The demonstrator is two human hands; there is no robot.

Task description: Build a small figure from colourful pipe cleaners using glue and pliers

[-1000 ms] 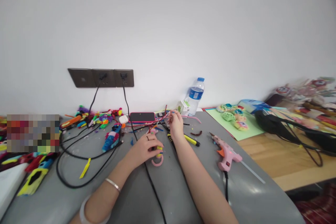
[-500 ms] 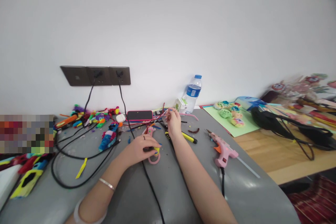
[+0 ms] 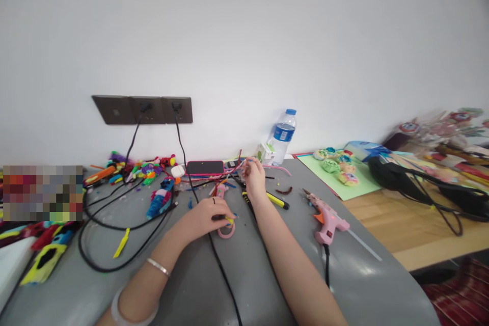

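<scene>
My left hand (image 3: 212, 216) is closed in a pinch on a small yellow piece (image 3: 229, 221), mostly covered by the fingers. Just beneath it on the grey table lies a pink tool with a loop handle (image 3: 226, 235), probably scissors. Farther back, my right hand (image 3: 254, 175) has its fingertips pressed together among thin coloured pipe cleaners (image 3: 280, 168); what they hold, if anything, is too small to make out. Beside the right wrist lies a yellow and black tool handle (image 3: 278, 200), partly hidden by the forearm.
A pink glue gun (image 3: 327, 223) with its cord lies at the right. Black cables (image 3: 216, 257) cross the table. At the back are a phone (image 3: 205, 167), a white earphone case (image 3: 178, 171) and a water bottle (image 3: 283, 136). Fuzzy coloured pieces (image 3: 151, 170) clutter the left.
The whole view has shifted slightly, so everything appears a little farther right. My left fingers cover more of the yellow piece. My right hand stays in nearly the same place.
</scene>
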